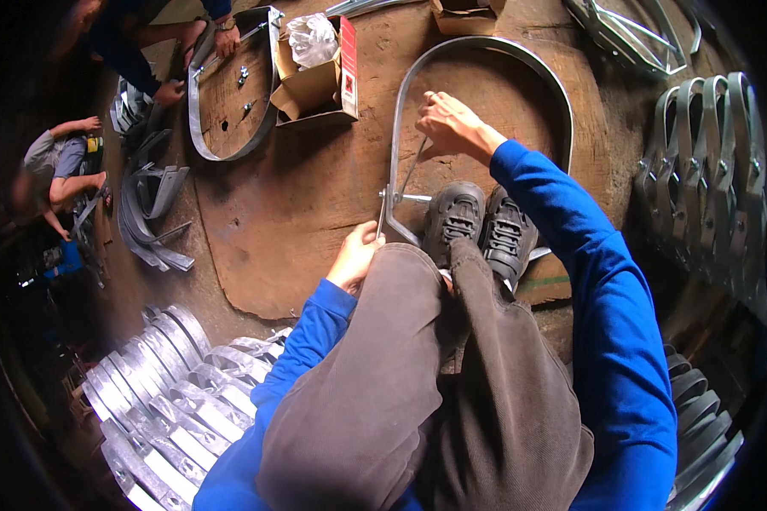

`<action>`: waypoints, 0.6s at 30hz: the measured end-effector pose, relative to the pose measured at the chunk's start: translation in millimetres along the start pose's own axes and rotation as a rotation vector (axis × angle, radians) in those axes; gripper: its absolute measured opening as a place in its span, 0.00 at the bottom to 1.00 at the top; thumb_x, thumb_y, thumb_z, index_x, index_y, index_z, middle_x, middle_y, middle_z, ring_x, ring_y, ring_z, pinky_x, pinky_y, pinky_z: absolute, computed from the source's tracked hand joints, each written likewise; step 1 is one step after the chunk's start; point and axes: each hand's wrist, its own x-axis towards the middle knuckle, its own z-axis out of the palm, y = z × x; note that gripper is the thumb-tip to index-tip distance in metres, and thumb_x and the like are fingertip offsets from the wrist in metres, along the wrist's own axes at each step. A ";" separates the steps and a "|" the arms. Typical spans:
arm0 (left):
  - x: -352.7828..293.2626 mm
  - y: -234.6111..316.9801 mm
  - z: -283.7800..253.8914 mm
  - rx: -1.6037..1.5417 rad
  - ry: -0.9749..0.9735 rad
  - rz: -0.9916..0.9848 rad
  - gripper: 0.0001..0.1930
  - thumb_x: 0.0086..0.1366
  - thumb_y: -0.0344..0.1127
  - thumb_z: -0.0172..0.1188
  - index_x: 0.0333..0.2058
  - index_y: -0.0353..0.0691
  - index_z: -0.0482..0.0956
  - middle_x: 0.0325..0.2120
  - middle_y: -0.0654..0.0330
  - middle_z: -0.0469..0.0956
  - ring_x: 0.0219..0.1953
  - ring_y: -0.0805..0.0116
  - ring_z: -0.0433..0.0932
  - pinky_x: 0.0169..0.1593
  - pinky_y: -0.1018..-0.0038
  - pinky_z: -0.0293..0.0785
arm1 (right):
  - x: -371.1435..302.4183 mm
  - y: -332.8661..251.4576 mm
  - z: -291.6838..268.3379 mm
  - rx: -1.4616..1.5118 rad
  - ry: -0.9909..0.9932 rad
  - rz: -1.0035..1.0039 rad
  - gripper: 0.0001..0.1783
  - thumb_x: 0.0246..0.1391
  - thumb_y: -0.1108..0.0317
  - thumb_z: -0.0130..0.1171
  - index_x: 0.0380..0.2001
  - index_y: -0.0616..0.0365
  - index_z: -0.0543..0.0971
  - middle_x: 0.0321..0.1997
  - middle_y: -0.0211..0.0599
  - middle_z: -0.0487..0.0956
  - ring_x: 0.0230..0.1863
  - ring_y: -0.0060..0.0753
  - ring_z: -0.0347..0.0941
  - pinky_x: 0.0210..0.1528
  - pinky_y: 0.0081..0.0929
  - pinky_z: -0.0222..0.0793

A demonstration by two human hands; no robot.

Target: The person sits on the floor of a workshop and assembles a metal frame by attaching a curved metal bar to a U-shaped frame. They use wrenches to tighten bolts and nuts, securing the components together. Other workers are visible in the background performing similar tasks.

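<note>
Hands both gripped a bent metal strap (486, 51) on the board (315, 204): our left hand (355, 255) its near-left end, our right hand (452, 126) a thin rod (412, 170) inside it.

A large U-shaped metal strap (520, 64), grey and galvanised, lies flat on a brown wooden board (315, 196). Its curved end points away from the person; its two straight legs run back toward the person's black shoes, which rest on the near ends. A thin bolt (409, 198) crosses the open end on the left leg, beside a small bracket. A slim metal rod (411, 175) slants inside the loop, from the bolt up toward the curve. The strap's left leg stands on edge, slightly bowed.
</note>
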 end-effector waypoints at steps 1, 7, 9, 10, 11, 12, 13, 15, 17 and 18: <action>10.0 -0.9 -2.4 -0.055 -0.148 -0.036 0.23 0.69 0.32 0.52 0.61 0.34 0.66 0.38 0.56 0.79 0.35 0.74 0.76 0.39 0.76 0.75 | -0.4 1.1 4.7 -0.069 0.047 -0.054 0.32 0.37 0.33 0.64 0.27 0.54 0.83 0.37 0.39 0.80 0.51 0.46 0.72 0.53 0.39 0.66; 25.8 -2.9 -13.3 0.101 -0.053 -0.187 0.15 0.72 0.34 0.47 0.50 0.34 0.76 0.26 0.63 0.77 0.26 0.77 0.72 0.30 0.76 0.69 | 22.4 -17.2 -11.4 -0.259 -0.020 -0.139 0.22 0.40 0.40 0.62 0.26 0.47 0.80 0.35 0.30 0.78 0.54 0.38 0.68 0.57 0.35 0.60; 25.7 0.8 -12.6 0.198 -0.040 -0.129 0.13 0.70 0.33 0.48 0.46 0.33 0.78 0.24 0.64 0.76 0.24 0.78 0.71 0.28 0.77 0.68 | 25.4 -22.3 -5.9 -0.339 0.025 -0.121 0.17 0.42 0.44 0.61 0.24 0.44 0.78 0.33 0.28 0.76 0.53 0.36 0.67 0.59 0.36 0.59; 26.0 2.7 -10.8 0.276 -0.029 -0.088 0.13 0.70 0.33 0.48 0.44 0.33 0.79 0.23 0.65 0.75 0.24 0.78 0.71 0.28 0.77 0.67 | 26.9 -21.3 -3.5 -0.373 0.110 -0.165 0.15 0.42 0.46 0.60 0.24 0.43 0.77 0.33 0.27 0.76 0.53 0.36 0.67 0.59 0.36 0.58; 25.8 5.3 -10.2 0.354 -0.017 -0.046 0.13 0.69 0.33 0.49 0.41 0.32 0.79 0.22 0.65 0.75 0.23 0.79 0.70 0.27 0.78 0.67 | 29.1 -19.3 -1.2 -0.406 0.195 -0.209 0.14 0.42 0.47 0.59 0.24 0.42 0.77 0.33 0.27 0.75 0.53 0.36 0.67 0.60 0.37 0.58; 22.6 11.1 -11.7 0.341 -0.013 -0.080 0.12 0.68 0.34 0.49 0.40 0.32 0.79 0.22 0.64 0.75 0.23 0.79 0.70 0.27 0.78 0.66 | 32.8 -22.0 -1.4 -0.399 0.206 -0.241 0.19 0.39 0.41 0.61 0.26 0.43 0.79 0.35 0.29 0.77 0.55 0.39 0.67 0.63 0.39 0.56; 18.8 20.8 -11.7 0.332 -0.016 -0.112 0.12 0.68 0.34 0.50 0.39 0.31 0.79 0.22 0.64 0.75 0.23 0.79 0.70 0.26 0.78 0.66 | 33.7 -23.6 -4.0 -0.395 0.214 -0.265 0.25 0.36 0.36 0.62 0.27 0.44 0.81 0.38 0.31 0.78 0.57 0.43 0.67 0.66 0.41 0.54; 18.0 25.5 -14.1 0.303 -0.031 -0.151 0.13 0.67 0.35 0.50 0.40 0.31 0.79 0.22 0.62 0.75 0.20 0.78 0.70 0.23 0.77 0.65 | 37.6 -26.1 -9.3 -0.411 0.229 -0.289 0.25 0.35 0.36 0.62 0.27 0.44 0.80 0.38 0.31 0.78 0.57 0.43 0.67 0.66 0.41 0.54; 18.3 24.4 -18.0 0.265 -0.054 -0.164 0.15 0.67 0.36 0.49 0.43 0.32 0.78 0.22 0.59 0.76 0.15 0.77 0.68 0.17 0.76 0.64 | 41.5 -25.9 -15.5 -0.416 0.250 -0.322 0.24 0.35 0.36 0.62 0.26 0.42 0.79 0.37 0.28 0.77 0.55 0.40 0.67 0.64 0.40 0.55; 18.4 25.1 -17.5 0.275 -0.047 -0.158 0.15 0.67 0.36 0.49 0.43 0.32 0.79 0.22 0.59 0.75 0.15 0.76 0.68 0.17 0.75 0.64 | 42.9 -22.0 -16.9 -0.415 0.259 -0.340 0.23 0.35 0.37 0.62 0.26 0.41 0.79 0.35 0.25 0.77 0.53 0.37 0.67 0.62 0.39 0.57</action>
